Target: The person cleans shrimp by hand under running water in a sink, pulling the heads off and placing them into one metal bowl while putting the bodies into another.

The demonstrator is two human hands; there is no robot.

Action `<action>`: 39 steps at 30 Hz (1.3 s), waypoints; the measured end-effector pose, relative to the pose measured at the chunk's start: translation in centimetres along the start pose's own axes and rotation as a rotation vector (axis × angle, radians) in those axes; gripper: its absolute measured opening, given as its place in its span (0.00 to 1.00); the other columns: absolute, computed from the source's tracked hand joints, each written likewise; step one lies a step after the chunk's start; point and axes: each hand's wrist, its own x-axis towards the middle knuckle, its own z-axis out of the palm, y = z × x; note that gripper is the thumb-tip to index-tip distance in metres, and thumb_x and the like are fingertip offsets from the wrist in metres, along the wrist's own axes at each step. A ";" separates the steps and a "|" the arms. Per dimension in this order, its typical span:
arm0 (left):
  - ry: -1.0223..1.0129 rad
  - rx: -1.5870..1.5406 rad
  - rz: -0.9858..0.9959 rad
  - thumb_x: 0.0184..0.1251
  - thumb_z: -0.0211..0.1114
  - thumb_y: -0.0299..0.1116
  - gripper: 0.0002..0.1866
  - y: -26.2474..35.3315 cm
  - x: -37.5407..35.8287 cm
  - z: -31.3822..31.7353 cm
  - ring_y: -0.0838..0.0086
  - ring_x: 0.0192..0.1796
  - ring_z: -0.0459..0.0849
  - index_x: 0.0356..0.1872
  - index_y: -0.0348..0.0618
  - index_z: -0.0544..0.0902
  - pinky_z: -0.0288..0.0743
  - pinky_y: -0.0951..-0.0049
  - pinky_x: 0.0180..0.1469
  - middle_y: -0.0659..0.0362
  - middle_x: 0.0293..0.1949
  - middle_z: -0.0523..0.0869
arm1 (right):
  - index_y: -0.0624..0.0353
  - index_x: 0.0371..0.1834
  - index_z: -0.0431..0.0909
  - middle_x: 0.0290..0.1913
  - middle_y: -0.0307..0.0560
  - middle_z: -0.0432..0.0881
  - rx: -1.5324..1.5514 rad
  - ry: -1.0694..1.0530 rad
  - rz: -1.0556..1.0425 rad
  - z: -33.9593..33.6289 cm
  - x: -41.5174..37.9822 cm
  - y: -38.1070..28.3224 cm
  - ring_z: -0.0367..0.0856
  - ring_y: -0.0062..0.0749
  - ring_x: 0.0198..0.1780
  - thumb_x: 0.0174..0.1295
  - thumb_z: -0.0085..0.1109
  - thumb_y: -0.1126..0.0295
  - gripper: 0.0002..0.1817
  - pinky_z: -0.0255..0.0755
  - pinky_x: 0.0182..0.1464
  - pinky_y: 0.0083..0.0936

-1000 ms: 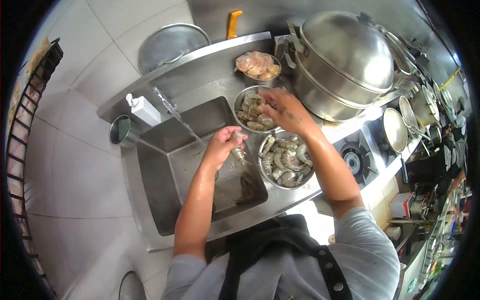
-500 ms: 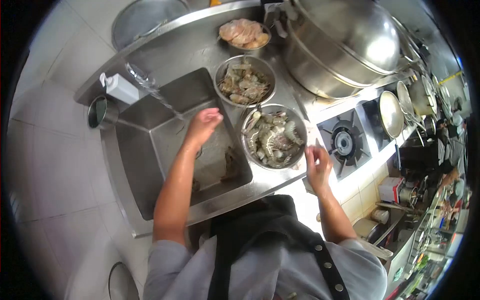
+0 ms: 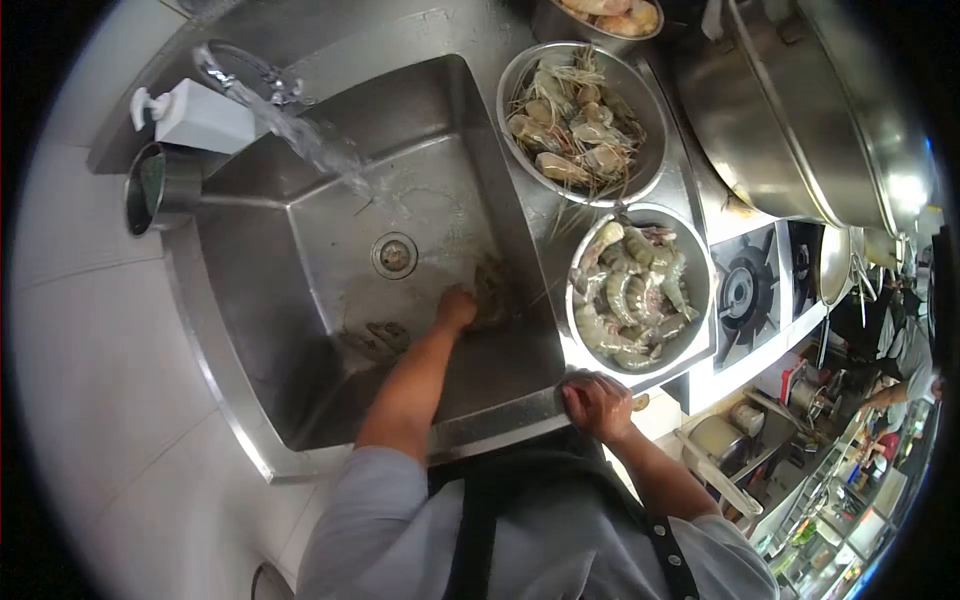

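My left hand (image 3: 458, 308) reaches down to the floor of the steel sink (image 3: 230, 260), beside a brownish clump of shrimp (image 3: 490, 290). Its fingers are blurred and mostly hidden, so what they hold cannot be made out. A few more shrimp (image 3: 385, 340) lie to its left on the sink floor. My right hand (image 3: 597, 402) rests on the sink's front rim, thumb apart from the fingers, holding nothing visible. Just beyond it stands a steel bowl of whole shrimp (image 3: 640, 295). Behind that is a bowl of shrimp heads (image 3: 580, 130).
Water runs from the faucet (image 3: 285, 85) near the drain (image 3: 394, 256). A white pump bottle (image 3: 205, 115) and a metal cup (image 3: 165, 190) sit at the left rim. To the right are a large steamer pot (image 3: 790, 110) and a gas burner (image 3: 742, 290). Another person (image 3: 915, 365) works far right.
My left hand has gone from above the sink down to its floor. The right hand has left the bowl's side for the front rim. The view has shifted closer over the sink.
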 end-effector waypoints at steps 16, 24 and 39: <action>0.642 -0.460 -0.168 0.59 0.63 0.37 0.13 3.0 1.4 -0.7 0.60 0.32 0.82 0.32 0.35 0.78 0.75 0.61 0.38 0.49 0.30 0.82 | 0.52 0.27 0.81 0.23 0.44 0.81 -0.077 0.005 0.060 -1.2 0.2 -0.4 0.81 0.36 0.22 0.47 0.69 0.65 0.07 0.75 0.23 0.31; 0.662 -0.697 0.112 0.57 0.63 0.25 0.12 1.9 2.3 -22.0 0.68 0.36 0.80 0.42 0.35 0.77 0.74 0.69 0.41 0.54 0.36 0.82 | 0.55 0.21 0.75 0.18 0.42 0.75 0.144 0.042 -0.249 -2.8 0.5 -2.4 0.77 0.33 0.20 0.55 0.65 0.65 0.11 0.71 0.20 0.29; 0.656 -0.144 0.610 0.57 0.64 0.30 0.15 9.6 -13.5 -36.3 0.66 0.44 0.81 0.47 0.44 0.79 0.73 0.68 0.47 0.54 0.41 0.83 | 0.63 0.51 0.73 0.52 0.51 0.75 -0.549 0.118 -0.581 2.6 34.8 -16.8 0.72 0.43 0.57 0.62 0.51 0.62 0.18 0.63 0.58 0.39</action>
